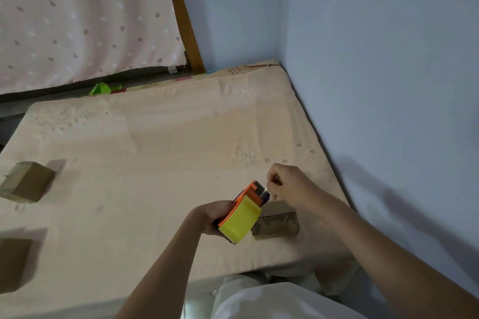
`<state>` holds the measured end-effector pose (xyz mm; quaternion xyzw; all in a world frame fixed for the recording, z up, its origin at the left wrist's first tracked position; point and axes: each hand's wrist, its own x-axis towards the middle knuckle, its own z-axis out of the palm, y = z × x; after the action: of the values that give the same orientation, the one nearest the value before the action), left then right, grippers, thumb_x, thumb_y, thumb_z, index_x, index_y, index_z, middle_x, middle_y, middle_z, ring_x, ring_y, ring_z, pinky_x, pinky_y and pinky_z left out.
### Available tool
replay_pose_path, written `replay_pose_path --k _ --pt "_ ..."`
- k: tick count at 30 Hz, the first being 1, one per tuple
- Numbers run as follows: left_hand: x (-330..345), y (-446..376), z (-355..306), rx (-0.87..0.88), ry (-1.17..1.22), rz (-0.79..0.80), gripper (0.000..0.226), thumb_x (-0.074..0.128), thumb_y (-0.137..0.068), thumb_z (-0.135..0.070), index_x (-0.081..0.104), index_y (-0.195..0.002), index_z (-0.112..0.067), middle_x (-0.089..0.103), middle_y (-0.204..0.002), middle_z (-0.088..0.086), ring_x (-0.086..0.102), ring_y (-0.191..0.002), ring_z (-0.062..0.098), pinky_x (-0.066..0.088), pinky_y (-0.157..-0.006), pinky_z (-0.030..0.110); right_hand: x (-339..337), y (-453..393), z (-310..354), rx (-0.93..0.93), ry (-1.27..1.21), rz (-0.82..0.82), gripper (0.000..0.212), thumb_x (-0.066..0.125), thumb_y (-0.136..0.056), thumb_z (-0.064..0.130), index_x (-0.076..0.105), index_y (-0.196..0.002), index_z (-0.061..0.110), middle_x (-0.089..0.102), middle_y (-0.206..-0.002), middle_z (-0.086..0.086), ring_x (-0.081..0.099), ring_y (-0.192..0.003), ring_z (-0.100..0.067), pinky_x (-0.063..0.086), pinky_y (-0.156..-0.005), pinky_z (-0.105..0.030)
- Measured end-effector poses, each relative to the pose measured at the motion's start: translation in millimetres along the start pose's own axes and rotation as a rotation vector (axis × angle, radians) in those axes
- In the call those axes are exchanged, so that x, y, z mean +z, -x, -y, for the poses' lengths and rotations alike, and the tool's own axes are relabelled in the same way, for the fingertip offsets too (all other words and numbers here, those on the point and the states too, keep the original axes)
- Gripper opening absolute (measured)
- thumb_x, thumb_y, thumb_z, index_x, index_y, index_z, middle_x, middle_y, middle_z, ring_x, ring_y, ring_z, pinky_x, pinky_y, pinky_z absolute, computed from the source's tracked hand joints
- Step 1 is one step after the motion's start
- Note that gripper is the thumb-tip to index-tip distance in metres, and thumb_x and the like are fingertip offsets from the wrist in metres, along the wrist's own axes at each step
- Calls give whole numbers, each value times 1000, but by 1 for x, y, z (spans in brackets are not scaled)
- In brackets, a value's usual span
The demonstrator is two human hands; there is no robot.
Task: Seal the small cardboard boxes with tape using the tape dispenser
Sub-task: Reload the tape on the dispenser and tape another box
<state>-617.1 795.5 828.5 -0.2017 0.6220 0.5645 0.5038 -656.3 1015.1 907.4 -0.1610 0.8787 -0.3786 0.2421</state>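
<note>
The yellow and orange plastic tape dispenser [242, 215] is in the air, just above a small brown cardboard box [278, 223] that sits on the soft peach mattress [155, 150]. The left hand [215, 217] has its fingers wrapped around the dispenser. The right hand [287, 184] pinches the thin end of clear tape [265, 191] at the front of the dispenser. Two more brown cardboard boxes [26, 181] sit far off by the left edge. A blue wall [388, 59] stands on the right.
</note>
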Motion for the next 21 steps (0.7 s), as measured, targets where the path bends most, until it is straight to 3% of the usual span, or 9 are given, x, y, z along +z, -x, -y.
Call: replay_pose_path --k 3,6,9,12,14,16,21 --pt "-1 -5 9 65 34 -37 41 52 -90 -24 60 -126 -6 64 -123 25 65 -99 33 54 -90 48 -5 0 -4 39 -54 18 6 58 -95 13 58 -91 18 74 -78 0 70 -74 -10 56 -75 -28" --pt "4 -1 6 148 70 -123 29 56 -78 -9 65 -105 -1 72 -95 17 70 -81 26 57 -73 34 -1 1 -5 20 -123 21 5 58 -96 14 59 -93 18 73 -79 0 72 -68 -12 59 -82 -42" --pt "0 1 0 178 10 -213 37 55 -59 -6 63 -94 0 68 -84 14 67 -75 25 55 -69 32 0 5 -3 32 -181 -18 14 53 -99 11 60 -106 21 68 -82 -3 68 -57 -16 60 -66 -36" --pt "-3 3 -8 194 -130 -289 33 58 -60 -7 62 -92 -1 66 -81 12 65 -77 25 53 -73 36 2 8 -4 114 -284 35 26 45 -104 7 68 -106 20 69 -75 -13 64 -53 -23 59 -54 -34" --pt "-2 3 -11 217 -183 -352 11 56 -73 1 61 -82 -3 66 -66 4 64 -64 18 53 -62 27 3 8 -5 155 -393 68 29 45 -103 3 71 -103 17 72 -76 -17 70 -60 -28 61 -59 -37" --pt "1 4 -13 244 -210 -394 15 51 -81 8 60 -77 -3 64 -60 1 63 -55 14 51 -54 23 3 7 -7 192 -492 81 28 47 -100 -3 70 -105 13 74 -81 -18 74 -72 -32 63 -69 -41" --pt "2 1 -12 344 -235 -485 16 49 -79 9 64 -83 3 68 -72 12 69 -65 23 60 -70 36 4 8 -16 232 -616 101 22 49 -97 -5 70 -102 1 74 -91 -21 75 -85 -33 60 -86 -46"
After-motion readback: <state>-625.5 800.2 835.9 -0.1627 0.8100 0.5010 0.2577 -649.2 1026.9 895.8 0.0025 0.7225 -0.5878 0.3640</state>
